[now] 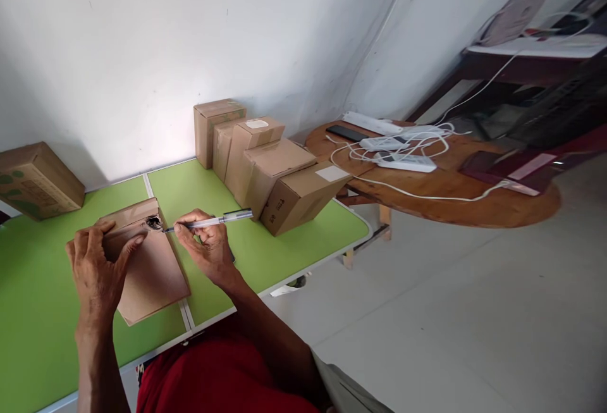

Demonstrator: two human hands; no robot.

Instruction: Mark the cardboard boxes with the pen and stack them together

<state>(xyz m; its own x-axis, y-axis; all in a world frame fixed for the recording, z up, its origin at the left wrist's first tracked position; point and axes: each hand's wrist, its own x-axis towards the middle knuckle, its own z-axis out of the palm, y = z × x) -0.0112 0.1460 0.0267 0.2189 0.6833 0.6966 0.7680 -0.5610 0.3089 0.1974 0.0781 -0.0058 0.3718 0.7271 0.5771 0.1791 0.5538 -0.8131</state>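
- Item under work: a flat brown cardboard parcel (147, 267), lying on the green counter (38, 299) across the seam between its two panels, near the front edge.
- Left hand (97, 267): laid over the parcel's left side, fingers (130, 245) spread and pressing down near the upper edge; it pins the parcel rather than grips it.
- Right hand (206, 248): fingers clenched around a clear-barrelled pen (208, 221), held nearly level, tip touching a dark ragged spot (154, 222) at the parcel's top edge.
- Handling, judged: the parcel looks light and fairly stiff, its paper skin matte and not slippery. The surface appears broken at the dark spot, so that corner is likely weak and prone to tearing further.
- Hold points, judged: the flat face or the long edges, well away from the damaged corner.
- Pen, judged: light, smooth, rigid; best held mid-barrel, as now.
- Surroundings: a row of taped cartons (265, 169) stands at the counter's far right; one more carton (38, 179) sits far left against the wall.
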